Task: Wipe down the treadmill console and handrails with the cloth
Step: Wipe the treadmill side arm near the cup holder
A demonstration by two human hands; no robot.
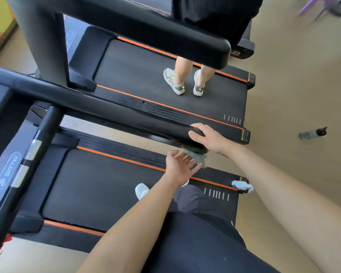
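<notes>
Right hand (207, 137) sits on the far end of the rail (106, 111). Its fingers curl over the top with the thumb on the near side, gripping the rounded tip.

The cloth (197, 157) is grey-green and bunched. It hangs from under the rail tip, just below the right thumb, against the heel of that hand. Cannot tell whether the right hand also pins it.

Left hand (180, 166) is palm up, fingers spread wide and relaxed, holding nothing. The fingertips reach the cloth's lower edge and appear to touch it. The hand is below the right thumb, apart from the rail.

The belt (106, 184) lies beneath both hands, with an orange strip passing under the left fingers. A shoe (142, 191) rests on the belt, below the left wrist. A spray bottle (242, 187) lies on the deck's back corner, to the right of the left fingers and well apart.

Beyond the right fingers is a second treadmill, with another person's legs (182, 69) in pale trainers on it. A dark-capped bottle (312, 133) lies on the floor, far right of the right fingers. A crossbar (45, 131) with silver bands is far left of both hands.
</notes>
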